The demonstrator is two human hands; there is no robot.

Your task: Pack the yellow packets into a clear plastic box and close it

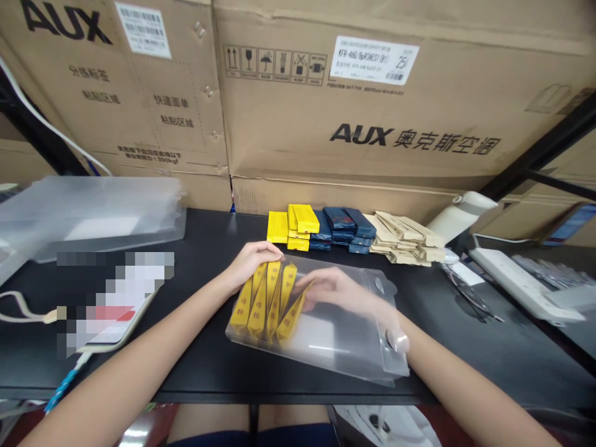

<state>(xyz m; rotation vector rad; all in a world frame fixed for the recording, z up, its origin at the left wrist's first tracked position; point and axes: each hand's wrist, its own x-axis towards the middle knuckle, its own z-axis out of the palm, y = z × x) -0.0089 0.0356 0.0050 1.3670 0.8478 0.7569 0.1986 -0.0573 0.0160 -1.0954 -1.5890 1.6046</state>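
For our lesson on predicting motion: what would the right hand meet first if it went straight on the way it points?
The right hand, inside the clear bag, would likely meet the nearest yellow packet first. Its fingertips may already touch it; blur makes the depth hard to judge.

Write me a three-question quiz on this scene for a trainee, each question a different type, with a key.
1. True or false: the person's right hand is inside the clear plastic bag.
2. Multiple choice: behind the bag, which packs lie between the yellow packs and the cream packs?
A) red packs
B) dark blue packs
C) green packs
3. Fill in left or right, as the person sees it: the yellow packets in the bag stand towards its ____ end.

Key: 1 true; 2 B; 3 left
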